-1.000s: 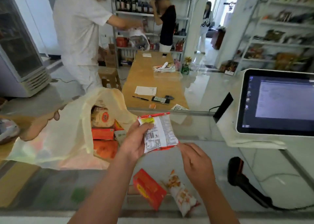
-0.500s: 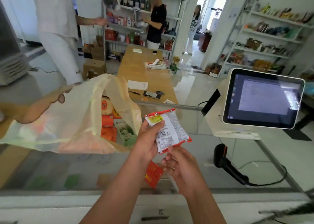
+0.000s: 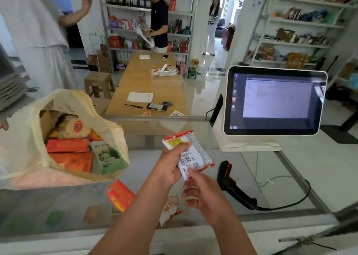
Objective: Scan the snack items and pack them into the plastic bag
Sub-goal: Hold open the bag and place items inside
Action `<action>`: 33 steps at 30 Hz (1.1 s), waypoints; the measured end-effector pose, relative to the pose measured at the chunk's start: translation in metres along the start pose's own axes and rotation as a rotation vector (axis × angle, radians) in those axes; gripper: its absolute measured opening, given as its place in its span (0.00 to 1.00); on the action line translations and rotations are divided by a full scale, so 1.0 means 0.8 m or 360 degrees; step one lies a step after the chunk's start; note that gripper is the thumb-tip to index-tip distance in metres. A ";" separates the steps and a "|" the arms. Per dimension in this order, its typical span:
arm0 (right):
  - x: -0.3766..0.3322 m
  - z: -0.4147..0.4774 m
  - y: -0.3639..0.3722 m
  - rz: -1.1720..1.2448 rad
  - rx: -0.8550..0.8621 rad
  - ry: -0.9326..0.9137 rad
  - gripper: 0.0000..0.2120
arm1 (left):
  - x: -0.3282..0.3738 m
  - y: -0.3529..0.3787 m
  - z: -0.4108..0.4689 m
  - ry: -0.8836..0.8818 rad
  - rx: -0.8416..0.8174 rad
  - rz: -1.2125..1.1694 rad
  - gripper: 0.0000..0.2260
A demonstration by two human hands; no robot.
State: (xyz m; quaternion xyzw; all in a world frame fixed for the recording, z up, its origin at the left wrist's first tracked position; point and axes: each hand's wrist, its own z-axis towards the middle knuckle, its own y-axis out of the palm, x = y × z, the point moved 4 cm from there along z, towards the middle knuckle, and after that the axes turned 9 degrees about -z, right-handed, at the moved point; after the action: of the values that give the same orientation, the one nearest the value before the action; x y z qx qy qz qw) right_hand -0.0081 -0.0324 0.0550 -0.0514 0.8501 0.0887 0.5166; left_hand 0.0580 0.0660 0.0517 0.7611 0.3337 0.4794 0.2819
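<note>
Holding a snack packet (image 3: 191, 152) up over the desk (image 3: 271, 177), just left of the scanner (image 3: 232, 185) and a bit above it. Gripping its top half with the left hand (image 3: 170, 165), fingers curled round it. Pinching its bottom corner with the right hand (image 3: 201, 192), as far as can be seen. Showing the stripy barcode up, not toward the scanner. Probably not scanned yet.

Could miss the beep if turned the wrong way or with the shiny wrap bent. Could slip out of a loose pinch and fall on the desk.

Left to do: a red packet (image 3: 120, 195) and an orange-and-white packet (image 3: 168, 212), lying left of the scanner. Waiting far left of the scanner: the plastic bag (image 3: 21, 138), open and already part full. Could land beside the bag if tossed from here.
</note>
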 end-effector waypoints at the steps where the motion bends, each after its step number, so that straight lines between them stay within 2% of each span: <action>1: 0.000 0.004 -0.012 -0.0016 -0.0032 -0.0015 0.10 | -0.008 0.007 0.007 0.0015 0.0022 0.0019 0.12; 5: 0.002 0.028 -0.059 0.0015 -0.0132 -0.0055 0.08 | -0.028 0.017 0.034 0.0065 0.0173 0.0030 0.10; 9: 0.011 0.051 -0.084 0.0121 -0.0223 0.0057 0.09 | -0.042 0.012 0.059 0.0148 0.0305 0.0022 0.09; 11: 0.023 0.060 -0.089 0.0050 -0.0223 0.0160 0.10 | -0.050 0.004 0.068 0.0203 0.0390 0.0069 0.06; 14: 0.038 0.070 -0.103 -0.0380 -0.0026 0.0174 0.11 | -0.058 -0.015 0.079 0.0222 0.0538 0.0091 0.03; 18: 0.028 0.069 -0.137 -0.1319 0.0662 -0.0390 0.07 | -0.065 -0.038 0.099 0.0230 0.0602 0.0119 0.06; 20: 0.028 0.069 -0.147 -0.1748 0.0890 -0.0494 0.17 | -0.072 -0.040 0.106 0.0219 0.0579 0.0170 0.06; 23: 0.045 0.079 -0.159 -0.2157 0.1020 -0.0308 0.33 | -0.089 -0.044 0.115 0.0146 0.0525 0.0153 0.06; 25: 0.060 0.087 -0.164 -0.2191 0.0995 -0.0227 0.35 | -0.098 -0.046 0.119 0.0111 0.0451 0.0139 0.07; 29: 0.078 0.099 -0.174 -0.2139 0.0999 -0.0428 0.27 | -0.109 -0.047 0.123 0.0098 0.0298 0.0099 0.09; 33: 0.071 0.099 -0.187 -0.1915 0.0996 -0.0448 0.20 | -0.118 -0.049 0.127 0.0116 0.0241 0.0047 0.16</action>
State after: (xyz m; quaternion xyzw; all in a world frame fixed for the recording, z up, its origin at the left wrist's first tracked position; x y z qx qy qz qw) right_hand 0.0612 -0.1621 -0.0456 -0.3504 0.5843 -0.4569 0.5719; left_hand 0.1117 0.0056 -0.0674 0.7673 0.3676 0.4842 0.2041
